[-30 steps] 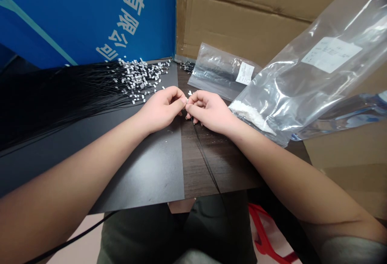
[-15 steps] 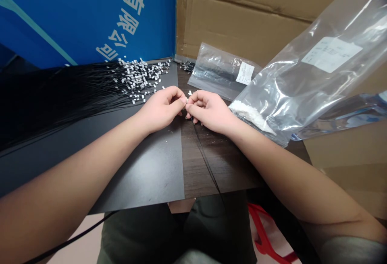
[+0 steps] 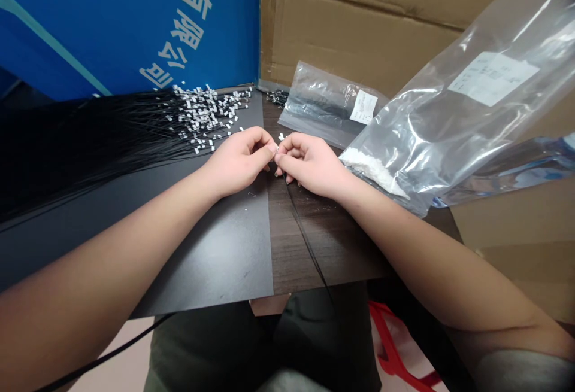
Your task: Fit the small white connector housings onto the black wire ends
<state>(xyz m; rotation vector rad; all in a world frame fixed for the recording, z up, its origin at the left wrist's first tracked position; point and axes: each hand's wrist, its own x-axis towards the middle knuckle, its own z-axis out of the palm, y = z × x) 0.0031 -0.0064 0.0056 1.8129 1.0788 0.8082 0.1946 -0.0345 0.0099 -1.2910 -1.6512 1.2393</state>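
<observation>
My left hand point(image 3: 238, 161) and my right hand point(image 3: 309, 164) meet above the dark table, their fingertips pinched together on a thin black cable point(image 3: 305, 239). That cable runs down towards the table's front edge. A tiny white piece point(image 3: 277, 149) shows at the fingertips, mostly hidden by them. Just left of my left hand lies a heap of small white tags point(image 3: 206, 117). A large fan of thin black cables point(image 3: 94, 146) spreads from that heap across a black sheet point(image 3: 215, 248). A loose white tag point(image 3: 281, 137) lies just above my right hand.
A clear plastic bag of white pieces point(image 3: 449, 117) lies at the right, beside a smaller labelled bag of black cables point(image 3: 327, 105). Behind stand a cardboard box point(image 3: 354, 33) and a blue board with white characters point(image 3: 135, 21). A red strap point(image 3: 386, 344) shows below the table.
My hands keep the same pinch with no clear movement. The whole view has shifted very slightly.
</observation>
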